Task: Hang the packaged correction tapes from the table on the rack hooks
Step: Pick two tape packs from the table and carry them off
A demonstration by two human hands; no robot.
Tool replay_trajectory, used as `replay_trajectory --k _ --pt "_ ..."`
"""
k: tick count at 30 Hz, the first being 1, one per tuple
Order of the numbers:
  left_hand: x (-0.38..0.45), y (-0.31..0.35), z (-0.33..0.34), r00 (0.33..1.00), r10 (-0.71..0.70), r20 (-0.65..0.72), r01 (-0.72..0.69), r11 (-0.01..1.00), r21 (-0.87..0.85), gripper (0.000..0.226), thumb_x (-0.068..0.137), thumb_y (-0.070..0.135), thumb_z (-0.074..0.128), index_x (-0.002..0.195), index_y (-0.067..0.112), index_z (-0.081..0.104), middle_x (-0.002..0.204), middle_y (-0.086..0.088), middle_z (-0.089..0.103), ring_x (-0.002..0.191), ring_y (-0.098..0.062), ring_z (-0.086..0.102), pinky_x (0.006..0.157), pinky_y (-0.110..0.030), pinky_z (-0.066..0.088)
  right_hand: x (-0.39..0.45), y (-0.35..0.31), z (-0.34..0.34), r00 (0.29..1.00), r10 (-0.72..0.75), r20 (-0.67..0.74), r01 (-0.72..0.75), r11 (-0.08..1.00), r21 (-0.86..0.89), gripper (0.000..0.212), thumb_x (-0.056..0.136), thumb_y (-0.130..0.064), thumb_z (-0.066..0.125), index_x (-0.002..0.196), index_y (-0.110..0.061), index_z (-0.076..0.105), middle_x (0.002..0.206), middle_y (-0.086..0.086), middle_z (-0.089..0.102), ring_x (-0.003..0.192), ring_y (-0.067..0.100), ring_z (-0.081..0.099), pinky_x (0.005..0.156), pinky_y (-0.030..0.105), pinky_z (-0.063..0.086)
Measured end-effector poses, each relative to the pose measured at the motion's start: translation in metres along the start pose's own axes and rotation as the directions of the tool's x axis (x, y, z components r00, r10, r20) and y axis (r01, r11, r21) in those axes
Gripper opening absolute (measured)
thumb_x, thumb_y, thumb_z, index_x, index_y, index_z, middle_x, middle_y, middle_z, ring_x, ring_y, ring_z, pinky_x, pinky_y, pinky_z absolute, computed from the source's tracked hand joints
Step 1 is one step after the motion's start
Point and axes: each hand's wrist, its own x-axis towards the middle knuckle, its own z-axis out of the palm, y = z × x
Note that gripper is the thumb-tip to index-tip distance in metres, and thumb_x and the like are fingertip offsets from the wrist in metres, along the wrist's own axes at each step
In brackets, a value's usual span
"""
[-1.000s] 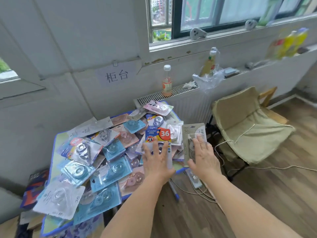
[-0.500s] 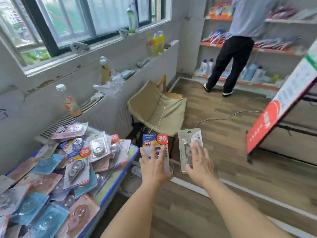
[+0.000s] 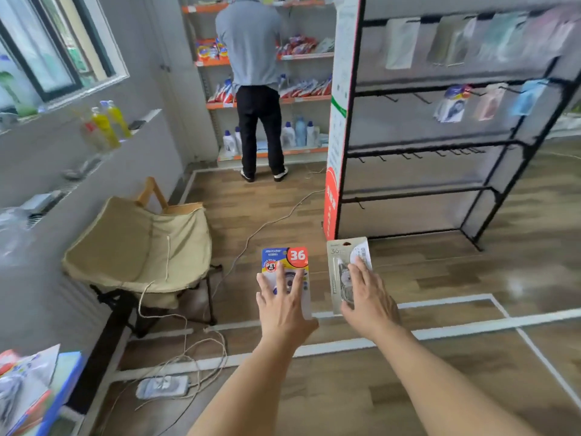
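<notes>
My left hand (image 3: 283,305) holds a blue, yellow and red correction tape pack marked 36 (image 3: 287,261) upright in front of me, fingers spread over its face. My right hand (image 3: 367,297) holds a grey correction tape pack (image 3: 341,256) the same way, just to the right. The black rack (image 3: 424,143) stands ahead on the right, with rows of hooks (image 3: 421,97). A few packs (image 3: 454,103) hang on its second bar at the right. A corner of the table (image 3: 67,369) with more packs (image 3: 22,382) shows at the lower left.
A beige folding chair (image 3: 141,243) stands at the left by the wall. Cables and a power strip (image 3: 162,385) lie on the wooden floor below it. A person (image 3: 254,86) stands at the far shelves, back turned. White tape lines mark the floor.
The view has swung right, from the table heaped with packs to the rack. Both hands carried their packs away from the table and keep holding them.
</notes>
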Motion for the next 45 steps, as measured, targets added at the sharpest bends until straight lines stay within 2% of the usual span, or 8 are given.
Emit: replay_trajectory --k 5,14,19,23,28,37,42,45 --pt "0.021 0.095 0.02 0.99 0.132 0.045 -0.131 0.991 -0.012 0.101 0.08 0.053 0.064 0.153 0.036 -0.004 0.16 -0.003 -0.023 0.143 -0.049 -0.014 0.118 -0.054 0.015 0.0 0.086 -0.024 0.994 0.104 -0.032 -0.104 0.995 -0.005 0.075 0.092 -0.032 0.056 0.151 -0.02 0.011 0.161 -0.009 -0.012 0.138 0.025 0.027 0.101 0.034 0.042" --pt "0.09 0.209 0.041 0.949 0.29 0.122 -0.294 0.955 0.023 0.102 0.083 0.054 0.063 0.153 0.035 -0.008 0.16 -0.006 -0.023 0.143 -0.05 -0.015 0.119 -0.055 0.012 0.03 0.196 -0.047 0.963 0.261 -0.07 -0.262 0.965 -0.005 0.078 0.092 -0.035 0.058 0.152 -0.021 0.01 0.162 -0.007 -0.009 0.143 0.022 0.022 0.101 0.031 0.043" --pt "0.16 0.264 0.043 0.922 0.371 0.115 -0.376 0.926 0.031 0.104 0.082 0.057 0.064 0.153 0.035 -0.009 0.16 -0.007 -0.024 0.143 -0.051 -0.015 0.118 -0.056 0.013 0.086 0.248 -0.067 0.94 0.32 -0.117 -0.324 0.946 -0.016 0.079 0.093 -0.034 0.057 0.152 -0.022 0.007 0.162 -0.006 -0.01 0.144 0.023 0.02 0.105 0.031 0.039" --pt "0.223 0.304 0.034 0.902 0.423 0.084 -0.427 0.903 0.052 0.104 0.083 0.056 0.062 0.153 0.034 -0.012 0.161 -0.008 -0.02 0.143 -0.051 -0.012 0.117 -0.055 0.016 0.135 0.282 -0.092 0.921 0.36 -0.151 -0.365 0.931 -0.004 0.077 0.092 -0.032 0.057 0.152 -0.022 0.009 0.162 -0.007 -0.008 0.144 0.023 0.02 0.1 0.033 0.046" --pt "0.286 0.348 0.029 0.876 0.476 0.074 -0.481 0.873 0.078 0.103 0.085 0.056 0.06 0.153 0.033 -0.013 0.16 -0.009 -0.02 0.143 -0.051 -0.011 0.117 -0.055 0.016 0.182 0.322 -0.115 0.885 0.427 -0.185 -0.431 0.902 0.016 0.076 0.092 -0.031 0.057 0.151 -0.022 0.01 0.162 -0.007 -0.007 0.141 0.022 0.023 0.099 0.031 0.046" --pt "0.361 0.434 0.044 0.871 0.48 0.109 -0.491 0.863 0.122 0.099 0.089 0.055 0.057 0.152 0.032 -0.015 0.16 -0.01 -0.022 0.143 -0.051 -0.013 0.117 -0.055 0.014 0.246 0.416 -0.135 0.875 0.448 -0.181 -0.448 0.893 0.046 0.074 0.093 -0.032 0.057 0.151 -0.02 0.013 0.162 -0.005 -0.006 0.139 0.023 0.026 0.099 0.03 0.046" --pt "0.398 0.5 0.039 0.905 0.418 0.081 -0.425 0.899 0.109 0.098 0.09 0.053 0.057 0.152 0.032 -0.016 0.16 -0.011 -0.023 0.143 -0.051 -0.014 0.117 -0.055 0.014 0.296 0.484 -0.166 0.914 0.358 -0.19 -0.36 0.933 0.024 0.072 0.091 -0.032 0.056 0.15 -0.02 0.016 0.162 -0.007 -0.004 0.136 0.023 0.027 0.103 0.031 0.039" --pt "0.419 0.534 0.03 0.926 0.376 0.035 -0.378 0.921 0.096 0.096 0.091 0.051 0.056 0.153 0.032 -0.014 0.16 -0.01 -0.022 0.143 -0.051 -0.013 0.117 -0.054 0.016 0.329 0.515 -0.194 0.937 0.288 -0.196 -0.298 0.954 -0.022 0.074 0.092 -0.034 0.054 0.151 -0.021 0.012 0.162 -0.01 -0.008 0.139 0.021 0.025 0.101 0.031 0.041"
